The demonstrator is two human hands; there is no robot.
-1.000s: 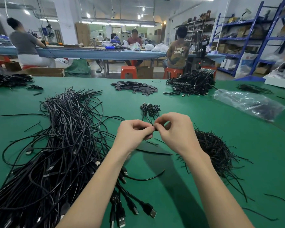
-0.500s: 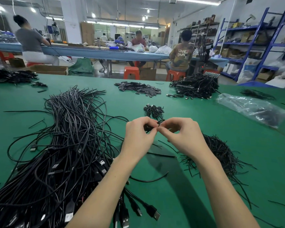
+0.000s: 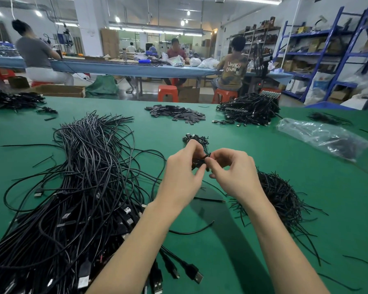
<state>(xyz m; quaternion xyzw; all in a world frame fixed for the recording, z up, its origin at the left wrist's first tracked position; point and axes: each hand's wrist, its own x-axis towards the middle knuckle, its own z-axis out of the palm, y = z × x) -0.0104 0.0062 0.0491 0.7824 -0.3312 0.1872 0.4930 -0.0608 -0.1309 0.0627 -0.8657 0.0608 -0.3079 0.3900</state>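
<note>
Over green table (image 3: 263,158) — left hand (image 3: 180,179), right hand (image 3: 235,175), fingertips together on cable bundle (image 3: 202,159)

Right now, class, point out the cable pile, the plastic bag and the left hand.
cable pile (image 3: 89,183): head view, heap's middle.
plastic bag (image 3: 323,137): head view, its centre.
left hand (image 3: 179,179): head view, its back.

My left hand (image 3: 182,177) and right hand (image 3: 235,174) pinch coiled black cable (image 3: 201,160) above green table (image 3: 242,132); USB cable heap (image 3: 79,187) left, twist-tie pile (image 3: 283,198) right.

Bright overhead strip lighting, soft forearm shadow on table, wide-angle edge distortion
</note>
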